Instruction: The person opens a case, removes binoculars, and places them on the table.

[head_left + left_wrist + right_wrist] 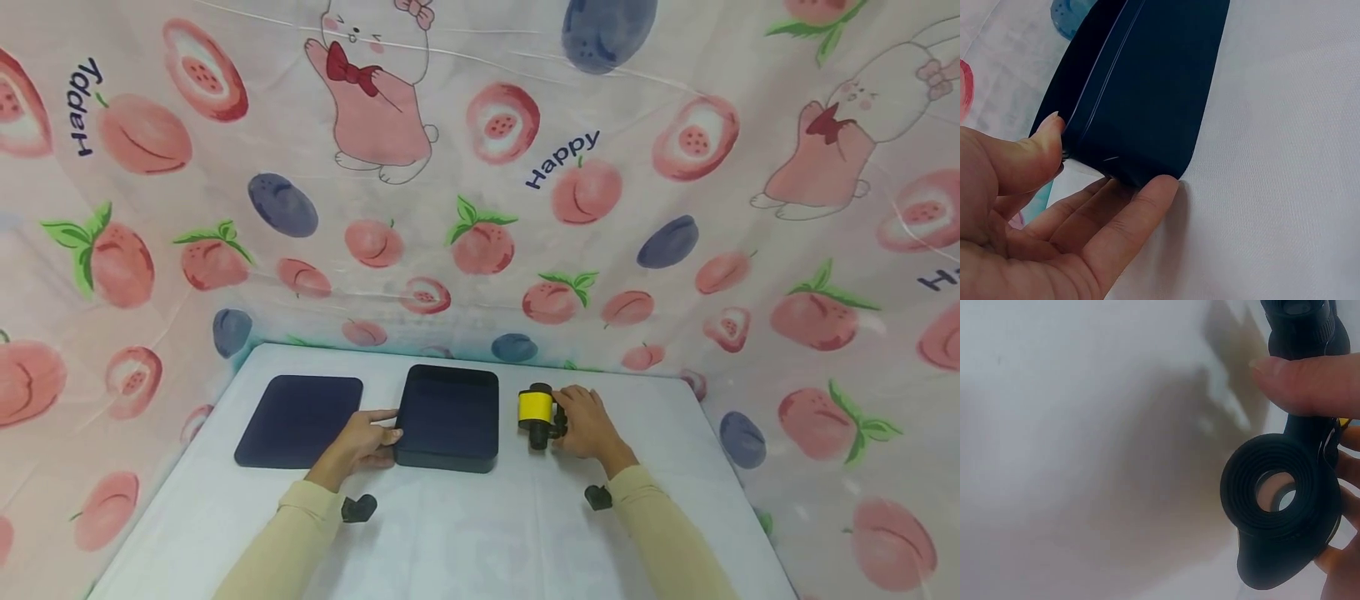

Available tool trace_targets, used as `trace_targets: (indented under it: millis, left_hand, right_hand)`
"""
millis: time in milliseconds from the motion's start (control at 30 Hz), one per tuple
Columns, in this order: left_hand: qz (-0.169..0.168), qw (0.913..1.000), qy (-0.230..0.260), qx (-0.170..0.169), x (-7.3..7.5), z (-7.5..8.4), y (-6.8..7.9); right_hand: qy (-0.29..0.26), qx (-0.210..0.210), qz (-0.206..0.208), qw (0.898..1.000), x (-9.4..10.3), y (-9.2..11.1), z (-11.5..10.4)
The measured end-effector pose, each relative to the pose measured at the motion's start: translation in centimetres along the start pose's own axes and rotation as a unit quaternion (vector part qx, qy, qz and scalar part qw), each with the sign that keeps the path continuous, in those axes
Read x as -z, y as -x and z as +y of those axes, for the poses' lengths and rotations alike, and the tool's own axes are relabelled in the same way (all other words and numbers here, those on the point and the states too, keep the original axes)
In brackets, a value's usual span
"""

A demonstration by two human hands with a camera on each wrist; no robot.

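In the head view a dark navy box [447,421] with rounded corners stands near the middle of the white table. My left hand [362,442] grips its left side; in the left wrist view the thumb lies at the upper edge of the box wall [1147,94] and the fingers [1141,215] are at the lower edge. To the right of the box my right hand [588,423] holds yellow and black binoculars [536,408]. The right wrist view shows a black eyepiece [1241,487], with the thumb [1310,384] across the body. Other fingers are partly hidden behind it.
A flat dark panel [300,421] with rounded corners lies left of the box. The white table [480,533] ends at a fruit-and-rabbit printed sheet [420,217] rising behind and at both sides. Small black pieces [359,508] show beside both wrists.
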State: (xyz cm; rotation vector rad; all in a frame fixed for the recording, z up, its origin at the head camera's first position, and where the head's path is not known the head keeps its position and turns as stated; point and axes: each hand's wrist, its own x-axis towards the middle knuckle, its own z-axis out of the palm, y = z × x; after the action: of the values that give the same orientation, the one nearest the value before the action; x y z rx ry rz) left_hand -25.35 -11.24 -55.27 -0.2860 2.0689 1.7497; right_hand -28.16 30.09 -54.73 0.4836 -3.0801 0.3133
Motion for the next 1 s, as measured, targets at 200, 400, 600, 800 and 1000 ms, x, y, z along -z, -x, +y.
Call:
trace_targets:
  millis: [200, 400, 600, 800, 1000]
  left_hand:
    - [0.0, 1.0, 0.0, 0.001, 0.0, -0.1, 0.0]
    - [0.002, 1.0, 0.002, 0.004, 0.1, -0.1, 0.0]
    - [-0.002, 1.0, 0.001, 0.006, 0.1, -0.2, -0.1]
    - [0.006, 0.999, -0.044, -0.002, -0.1, 0.0, -0.1]
    - [0.075, 0.9583, -0.254, -0.108, 0.0, 1.7, 0.8]
  right_hand:
    - [-0.003, -0.003, -0.001, 1.0, -0.4, -0.1, -0.1]
    - [-0.005, -0.011, -0.011, 1.0, -1.1, -0.4, 0.4]
    - [-0.002, -0.011, -0.006, 1.0, -1.7, -0.3, 0.9]
    - [-0.008, -0.02, -0.004, 1.0, -1.9, 0.3, 0.9]
    - [0.003, 0.003, 0.016, 1.0, 0.6, 0.1, -0.5]
